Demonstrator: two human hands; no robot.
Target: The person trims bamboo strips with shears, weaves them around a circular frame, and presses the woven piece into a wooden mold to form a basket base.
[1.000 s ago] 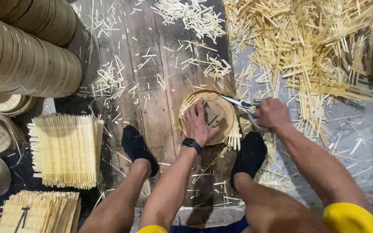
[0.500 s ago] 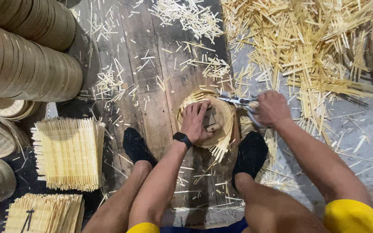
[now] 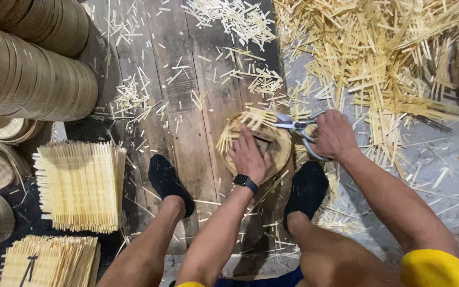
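A round woven bamboo mat (image 3: pixel 274 139) with loose strip ends sticking out lies on the wooden floor between my feet. My left hand (image 3: pixel 249 155), with a dark watch on its wrist, presses flat on top of the mat. My right hand (image 3: pixel 333 134) grips metal scissors (image 3: pixel 294 124) by the handles. The blades point left and meet the protruding strips at the mat's upper edge.
Rolls of stacked round bamboo trays (image 3: pixel 25 79) lie at the left. Square woven mats (image 3: pixel 81 185) are piled at the lower left. A big heap of cut bamboo strips (image 3: pixel 378 64) covers the upper right floor. Offcuts litter the planks (image 3: pixel 187 117).
The mat has been turned under my left hand, so the untrimmed strip ends now sit at the top left. The scissors have shifted slightly upward along the edge.
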